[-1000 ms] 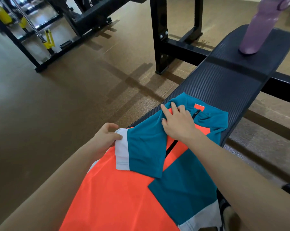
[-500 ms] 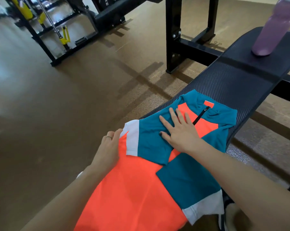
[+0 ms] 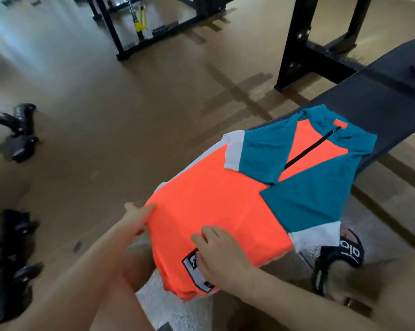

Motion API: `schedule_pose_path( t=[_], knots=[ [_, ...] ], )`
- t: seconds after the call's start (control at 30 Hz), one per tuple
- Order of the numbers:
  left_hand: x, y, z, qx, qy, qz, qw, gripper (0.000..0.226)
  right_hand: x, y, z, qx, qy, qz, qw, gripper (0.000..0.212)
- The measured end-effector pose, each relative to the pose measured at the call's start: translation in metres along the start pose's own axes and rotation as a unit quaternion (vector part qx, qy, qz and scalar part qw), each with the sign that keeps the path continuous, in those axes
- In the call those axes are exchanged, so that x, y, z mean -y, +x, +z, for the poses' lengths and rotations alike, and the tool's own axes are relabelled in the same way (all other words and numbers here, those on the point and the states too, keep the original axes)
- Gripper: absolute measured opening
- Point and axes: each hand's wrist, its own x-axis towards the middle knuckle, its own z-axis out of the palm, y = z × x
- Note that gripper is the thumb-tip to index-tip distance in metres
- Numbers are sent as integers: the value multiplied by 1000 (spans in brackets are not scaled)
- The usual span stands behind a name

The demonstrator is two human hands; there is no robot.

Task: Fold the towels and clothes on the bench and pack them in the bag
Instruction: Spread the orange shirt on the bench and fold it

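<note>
Hands on orange-teal shirt

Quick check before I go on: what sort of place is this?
Most likely a gym: a black padded weight bench holding the orange and teal zip-neck shirt, a black steel rack frame, and brown rubber-like flooring.

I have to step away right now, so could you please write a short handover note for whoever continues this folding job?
Left hand: grips the shirt's near left edge.
Right hand: fingers rest on the hem by the label.
Shirt lies face up on the bench, hem hanging over the near end.
Done: both sleeves folded in.
Left: fold the body up, pack it. No bag in view.
</note>
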Motion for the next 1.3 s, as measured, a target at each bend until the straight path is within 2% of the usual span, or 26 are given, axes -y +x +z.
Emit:
schedule_pose_path(
  t=[0.13, 0.23, 0.27, 0.37, 0.5, 0.63, 0.67, 0.8, 0.87, 0.93, 1.0, 1.03, 1.1, 1.13, 1.17, 1.2, 1.23, 1.3],
  knots=[
    [27, -7, 2, 28, -125, -43, 991, 76, 51, -1, 20, 37, -7, -16, 999, 25],
    [45, -4, 1, 71, -189, -58, 978, 71, 74, 2, 37, 80, -52, -54, 994, 40],
    [51, -4, -1, 90, -213, -63, 971, 64, 78, 4, 42, 88, -67, -59, 992, 43],
    [62, -11, -3, 124, -271, -69, 952, 34, 88, 10, 54, 93, -126, -50, 986, 28],
    [68, -22, -4, 146, -270, -20, 952, 11, 101, 8, 68, 103, -157, -13, 982, 35],
    [78, -29, -7, 154, -268, -18, 951, 9, 117, -13, 88, 106, -174, -6, 979, 13],
    [82, -29, -7, 166, -271, -32, 948, 15, 121, -20, 97, 114, -166, 1, 980, 9],
    [96, -32, -1, 255, -283, -73, 921, 42, 134, -45, 98, 194, -98, 75, 973, 33],
    [99, -37, 4, 268, -307, -85, 909, 43, 125, -59, 98, 227, -53, 133, 963, 42],
    [100, -37, 10, 271, -333, -87, 899, 40, 111, -70, 96, 256, 74, 231, 936, 39],
    [103, -37, 15, 264, -351, -81, 895, 63, 95, -80, 96, 216, 208, 342, 891, 28],
    [103, -40, 17, 259, -356, -75, 895, 70, 88, -85, 95, 188, 281, 408, 848, 25],
    [100, -51, 19, 240, -362, -62, 898, 68, 76, -90, 95, 128, 432, 512, 731, 32],
    [99, -54, 20, 231, -365, -56, 900, 61, 71, -91, 96, 99, 490, 537, 679, 36],
    [98, -56, 21, 221, -367, -47, 902, 54, 69, -89, 96, 77, 530, 543, 647, 39],
    [98, -55, 21, 213, -364, -37, 906, 47, 69, -86, 97, 67, 549, 538, 636, 39],
    [99, -53, 23, 199, -358, -28, 912, 41, 72, -82, 97, 70, 545, 530, 646, 35],
    [103, -49, 24, 177, -340, -17, 923, 35, 85, -74, 95, 132, 464, 503, 717, 15]
  ],
)
